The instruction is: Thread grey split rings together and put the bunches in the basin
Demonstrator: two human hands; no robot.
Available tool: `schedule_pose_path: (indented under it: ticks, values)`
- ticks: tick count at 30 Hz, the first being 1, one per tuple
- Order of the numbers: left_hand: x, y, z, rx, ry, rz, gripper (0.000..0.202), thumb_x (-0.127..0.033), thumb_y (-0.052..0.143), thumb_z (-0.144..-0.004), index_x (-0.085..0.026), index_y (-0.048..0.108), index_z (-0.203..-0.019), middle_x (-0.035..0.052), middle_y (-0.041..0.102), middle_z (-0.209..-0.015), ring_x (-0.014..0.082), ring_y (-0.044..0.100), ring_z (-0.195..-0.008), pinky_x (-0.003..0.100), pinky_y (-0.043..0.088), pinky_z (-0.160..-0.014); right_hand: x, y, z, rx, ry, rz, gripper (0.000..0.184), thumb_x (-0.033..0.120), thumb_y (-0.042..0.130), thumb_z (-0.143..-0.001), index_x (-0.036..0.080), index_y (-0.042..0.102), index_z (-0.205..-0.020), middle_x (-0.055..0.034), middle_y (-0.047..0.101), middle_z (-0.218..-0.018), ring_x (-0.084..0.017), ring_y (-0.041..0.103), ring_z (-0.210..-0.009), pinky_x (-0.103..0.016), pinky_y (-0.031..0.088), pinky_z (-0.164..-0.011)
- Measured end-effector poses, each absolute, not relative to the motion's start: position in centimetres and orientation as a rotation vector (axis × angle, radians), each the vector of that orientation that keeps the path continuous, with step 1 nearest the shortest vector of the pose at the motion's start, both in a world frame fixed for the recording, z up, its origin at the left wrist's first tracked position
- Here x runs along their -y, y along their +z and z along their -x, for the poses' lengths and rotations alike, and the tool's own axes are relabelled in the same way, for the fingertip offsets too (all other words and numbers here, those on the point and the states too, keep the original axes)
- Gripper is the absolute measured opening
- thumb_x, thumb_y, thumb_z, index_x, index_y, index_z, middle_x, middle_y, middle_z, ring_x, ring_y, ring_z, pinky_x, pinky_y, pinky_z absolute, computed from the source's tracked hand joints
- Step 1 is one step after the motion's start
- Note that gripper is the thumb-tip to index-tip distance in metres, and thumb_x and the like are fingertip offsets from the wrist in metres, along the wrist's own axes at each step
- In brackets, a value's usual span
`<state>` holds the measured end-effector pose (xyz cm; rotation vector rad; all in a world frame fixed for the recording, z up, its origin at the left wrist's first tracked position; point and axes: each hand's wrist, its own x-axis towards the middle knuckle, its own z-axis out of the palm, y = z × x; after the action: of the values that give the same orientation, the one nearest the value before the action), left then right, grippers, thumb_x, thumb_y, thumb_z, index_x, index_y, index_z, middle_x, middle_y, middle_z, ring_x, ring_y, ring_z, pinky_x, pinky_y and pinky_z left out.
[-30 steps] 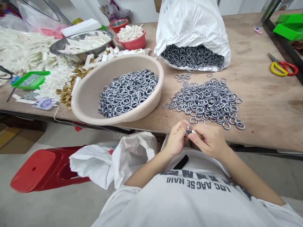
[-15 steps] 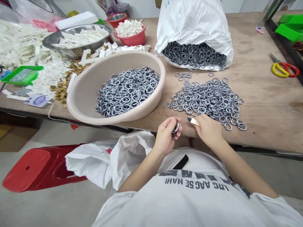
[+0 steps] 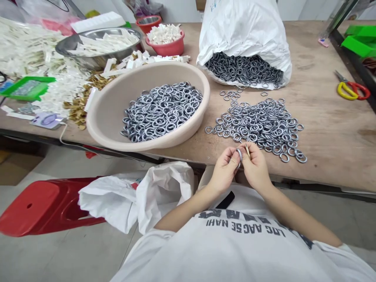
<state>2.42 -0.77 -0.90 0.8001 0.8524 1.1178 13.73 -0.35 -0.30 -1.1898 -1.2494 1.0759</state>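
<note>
Ring (image 3: 241, 156) sits pinched between left fingers (image 3: 234, 158), beside right fingers (image 3: 253, 151) gripping a thin tool (image 3: 247, 149).

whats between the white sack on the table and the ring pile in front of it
In the head view, a few loose rings lie on the table between the white sack and the ring pile, mostly toward the left.

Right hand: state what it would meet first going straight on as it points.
The right hand would probably meet the loose pile of round, grey, metallic-looking rings on the brown wooden tabletop, though its height is unclear.
</note>
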Motion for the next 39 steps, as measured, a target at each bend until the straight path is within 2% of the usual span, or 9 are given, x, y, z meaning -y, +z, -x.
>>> schedule_pose_path:
  ticks: [3,6,9,13,15,18,21,39]
  values:
    - [0.7,-0.7,-2.2,-0.839,1.129,-0.802,0.039,-0.052,0.07,-0.085,-0.018,0.052,-0.08,-0.006,0.042,-0.063,0.0049,0.032,-0.051,0.018,0.026,-0.046,0.4,-0.1,-14.1,1.381,0.952,1.169,0.02,0.04,0.051,-0.099,0.024,0.063,-0.098,-0.0028,0.063,-0.091,-0.018,0.058,-0.085,-0.032,0.047,-0.079]
    - [0.7,-0.7,-1.9,-0.824,1.115,-0.809,0.037,-0.053,0.069,-0.085,-0.018,0.061,-0.093,-0.0064,0.041,-0.062,0.0052,0.03,-0.05,0.019,0.023,-0.045,0.3,0.6,-14.8,1.544,0.918,1.086,0.021,0.04,0.055,-0.098,0.025,0.068,-0.103,-0.0034,0.064,-0.093,-0.019,0.06,-0.089,-0.034,0.046,-0.082]
    - [0.8,-0.7,-1.8,-0.81,1.094,-0.811,0.045,-0.056,0.071,-0.082,-0.018,0.063,-0.103,-0.0066,0.041,-0.062,0.0053,0.029,-0.049,0.019,0.023,-0.045,0.0,1.1,-15.1,1.603,0.854,1.081,0.019,0.039,0.058,-0.096,0.024,0.069,-0.1,-0.003,0.064,-0.09,-0.019,0.06,-0.086,-0.034,0.046,-0.081]
    - [1.0,-0.5,-1.7,-0.831,1.07,-0.818,0.042,-0.058,0.066,-0.085,-0.017,0.056,-0.081,-0.0063,0.039,-0.058,0.0055,0.029,-0.047,0.02,0.022,-0.045,0.2,1.3,-15.6,1.621,0.76,1.104,0.022,0.04,0.053,-0.099,0.023,0.066,-0.102,-0.004,0.065,-0.092,-0.019,0.06,-0.088,-0.033,0.045,-0.079]
    - [0.9,-0.2,-1.4,-0.856,1.085,-0.857,0.043,-0.057,0.064,-0.087,-0.018,0.051,-0.074,-0.0058,0.038,-0.058,0.0057,0.029,-0.048,0.021,0.022,-0.046,0.6,1.4,-16.1,1.75,0.665,1.101,0.023,0.042,0.054,-0.098,0.022,0.065,-0.102,-0.0039,0.064,-0.089,-0.018,0.059,-0.082,-0.031,0.043,-0.073]
    - [0.7,0.0,-0.9,-0.879,1.124,-0.927,0.042,-0.055,0.061,-0.09,-0.018,0.05,-0.073,-0.005,0.038,-0.061,0.0068,0.029,-0.052,0.021,0.024,-0.049,1.3,1.8,-16.7,1.998,0.461,1.12,0.026,0.042,0.054,-0.098,0.021,0.062,-0.086,-0.0015,0.056,-0.074,-0.015,0.051,-0.068,-0.03,0.034,-0.063]
    - [0.6,0.1,-0.7,-0.902,1.125,-0.978,0.042,-0.055,0.059,-0.09,-0.018,0.05,-0.074,-0.0042,0.038,-0.065,0.0082,0.031,-0.057,0.022,0.027,-0.053,1.6,2.2,-16.8,2.098,0.341,1.177,0.03,0.041,0.054,-0.098,0.021,0.058,-0.076,-0.0006,0.053,-0.07,-0.014,0.047,-0.065,-0.03,0.03,-0.061]
    - [0.1,-0.3,1.8,-0.898,1.035,-1.086,0.039,-0.052,0.053,-0.095,-0.018,0.049,-0.076,-0.005,0.037,-0.064,0.0084,0.03,-0.056,0.022,0.028,-0.056,0.9,3.1,-15.9,2.238,0.26,1.155,0.03,0.042,0.057,-0.097,0.02,0.064,-0.077,0.0005,0.053,-0.066,-0.012,0.047,-0.061,-0.029,0.03,-0.06]
